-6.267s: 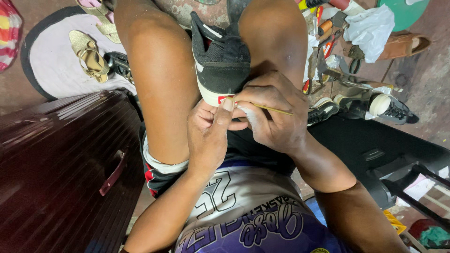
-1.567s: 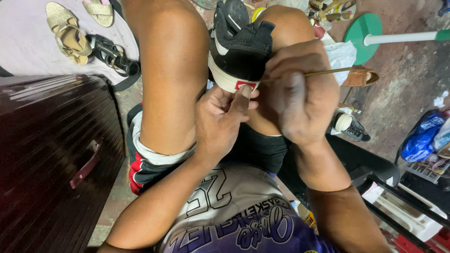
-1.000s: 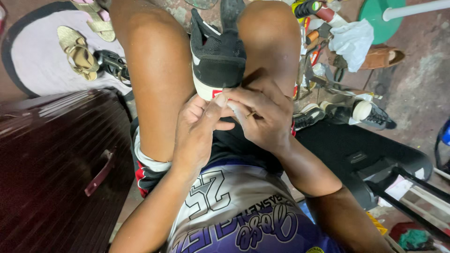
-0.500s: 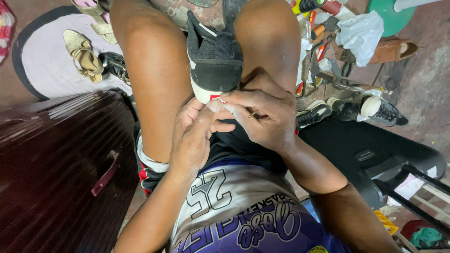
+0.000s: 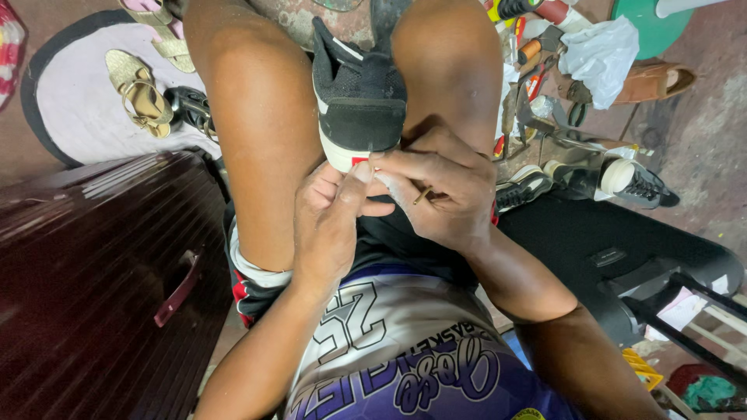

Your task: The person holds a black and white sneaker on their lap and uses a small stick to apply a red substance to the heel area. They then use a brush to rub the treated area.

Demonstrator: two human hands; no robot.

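— Along the left edge, what crowds in?
— Dark suitcase [image 5: 101,288], filling the lower left. Above it a pale mat [image 5: 74,117] with gold sandals [image 5: 140,97].
— And centre?
— Black shoe [image 5: 359,97] wedged between the knees, white sole edge facing the hands. Left hand [image 5: 331,222] is closed, thumb pressed to the sole; right hand [image 5: 443,190] is curled, pinching a thin awl [image 5: 422,194] against the same spot. Both hands touch.
— Right side?
— Tools [image 5: 537,70] and a white bag [image 5: 603,50] upper right, a sneaker [image 5: 622,180] just beside the right wrist, a black case [image 5: 622,257] below.
— Free room?
— Little; bare floor [image 5: 708,132] only at the far right.
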